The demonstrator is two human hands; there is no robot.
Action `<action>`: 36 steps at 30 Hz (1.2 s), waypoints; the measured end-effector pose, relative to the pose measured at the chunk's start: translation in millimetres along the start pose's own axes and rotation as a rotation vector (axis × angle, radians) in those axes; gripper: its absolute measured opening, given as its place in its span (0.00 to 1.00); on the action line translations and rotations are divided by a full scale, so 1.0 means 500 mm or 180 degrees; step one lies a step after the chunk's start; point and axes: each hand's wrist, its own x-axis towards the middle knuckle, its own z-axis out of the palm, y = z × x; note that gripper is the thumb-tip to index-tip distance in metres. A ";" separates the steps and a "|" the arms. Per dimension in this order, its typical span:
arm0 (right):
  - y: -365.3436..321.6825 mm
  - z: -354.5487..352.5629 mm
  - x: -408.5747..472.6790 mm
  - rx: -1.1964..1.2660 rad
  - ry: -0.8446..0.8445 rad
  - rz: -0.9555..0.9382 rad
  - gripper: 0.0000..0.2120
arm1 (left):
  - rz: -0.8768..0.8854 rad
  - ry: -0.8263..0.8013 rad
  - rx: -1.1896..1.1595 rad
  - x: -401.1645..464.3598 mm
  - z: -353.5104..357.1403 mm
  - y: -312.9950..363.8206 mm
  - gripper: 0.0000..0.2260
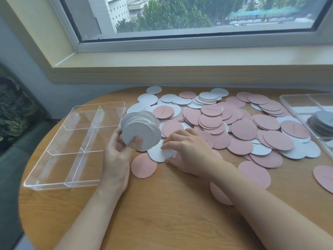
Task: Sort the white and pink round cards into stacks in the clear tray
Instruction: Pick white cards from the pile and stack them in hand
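My left hand (117, 156) holds a fanned stack of white round cards (140, 129) upright, thumb pressed on the front card. Just right of it, my right hand (187, 150) rests palm down with its fingertips pinching the edge of a white card (158, 153) lying flat on the table. A loose pink card (143, 166) lies under that white one. A wide heap of pink and white round cards (234, 123) covers the table behind my right hand. The clear tray (59, 184) with several empty compartments sits at the left.
A second clear tray (295, 112) at the right edge holds a stack of white cards (322, 121). Single pink cards lie at the right (324, 177) and under my right forearm (219, 193). The round wooden table (162, 213) ends near a window sill behind.
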 end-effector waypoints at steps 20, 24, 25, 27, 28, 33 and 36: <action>-0.010 -0.061 0.006 0.1896 0.1485 0.1840 0.09 | 0.0018 -0.0232 0.0000 -0.010 0.013 0.010 0.25; 0.000 -0.059 0.005 0.1837 0.1791 0.2036 0.08 | 0.0016 -0.0258 0.0015 -0.011 0.012 0.008 0.24; 0.001 -0.061 0.004 0.1830 0.1845 0.2056 0.08 | 0.0027 -0.0273 0.0030 -0.011 0.012 0.007 0.24; 0.002 -0.061 0.004 0.2008 0.1781 0.1980 0.08 | 0.0031 -0.0339 0.0087 -0.011 0.011 0.003 0.24; -0.001 -0.060 0.004 0.2219 0.1654 0.1888 0.08 | 0.0019 -0.0382 0.0127 -0.011 0.010 0.002 0.25; -0.012 -0.056 0.009 0.2837 0.1114 0.1389 0.09 | -0.0010 -0.0463 0.0322 -0.014 0.008 -0.002 0.33; -0.013 -0.053 0.009 0.3080 0.1003 0.1349 0.08 | -0.0019 -0.0487 0.0376 -0.016 0.011 -0.003 0.29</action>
